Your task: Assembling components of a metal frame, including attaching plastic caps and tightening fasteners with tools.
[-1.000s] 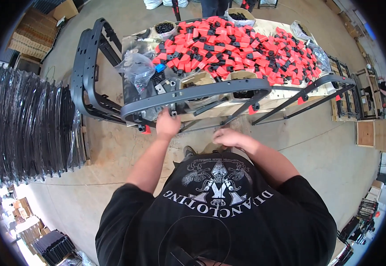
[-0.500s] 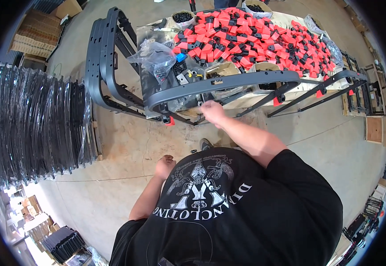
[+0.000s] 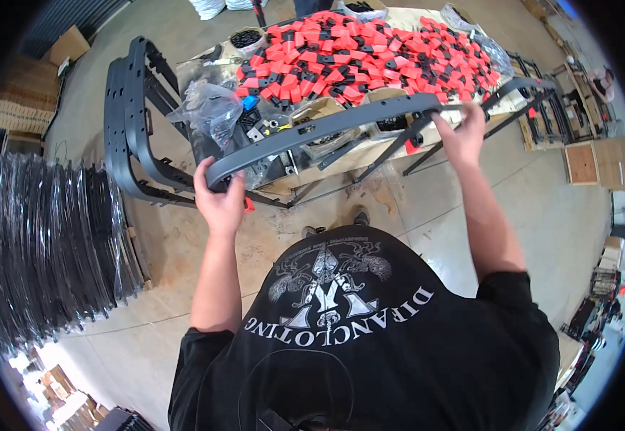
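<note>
Head view: the dark frame (image 3: 355, 117) is grasped between the left hand's (image 3: 219, 205) fingers. The right hand's (image 3: 463, 144) grip cannot be told.

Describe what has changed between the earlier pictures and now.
The left hand has moved up from beside the body and taken hold of the left bend of the curved black frame. The right hand has moved right, from below the frame's middle to its right bend; whether it grips is unclear. The pile of red-and-black plastic pieces and the plastic-wrapped stack look unchanged.
</note>
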{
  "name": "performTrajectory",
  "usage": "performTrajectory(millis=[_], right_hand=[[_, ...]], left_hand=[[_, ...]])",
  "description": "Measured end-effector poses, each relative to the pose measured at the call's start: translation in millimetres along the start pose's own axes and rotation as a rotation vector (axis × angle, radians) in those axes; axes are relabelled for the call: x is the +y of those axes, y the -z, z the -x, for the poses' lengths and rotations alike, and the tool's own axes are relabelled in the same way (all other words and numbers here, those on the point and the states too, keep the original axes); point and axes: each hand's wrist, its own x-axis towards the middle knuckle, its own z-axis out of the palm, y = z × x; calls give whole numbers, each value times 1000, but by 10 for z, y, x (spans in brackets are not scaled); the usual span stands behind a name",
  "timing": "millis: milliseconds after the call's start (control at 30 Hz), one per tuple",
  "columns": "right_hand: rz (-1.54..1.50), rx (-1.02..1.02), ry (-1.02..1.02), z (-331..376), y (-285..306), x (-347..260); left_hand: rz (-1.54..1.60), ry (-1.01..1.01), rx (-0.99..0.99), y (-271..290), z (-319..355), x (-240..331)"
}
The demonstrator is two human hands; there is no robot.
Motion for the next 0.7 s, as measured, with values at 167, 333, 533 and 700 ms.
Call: performTrajectory(millis=[167,333,533,700], right_hand=[[-141,-586,10,-570,-280,-252],[-115,-613,15,-723,-458,-201],[-272,-658,-44,-700,-506,35],[-283,-677,-4,-714,-436,-46]], left_hand=[[-7,101,146,-68,-276,-524],[-176,199,180,-158,-503,-557],[93,209,199,-278,-456,-519],[135,208,243,-263,-411,-435]])
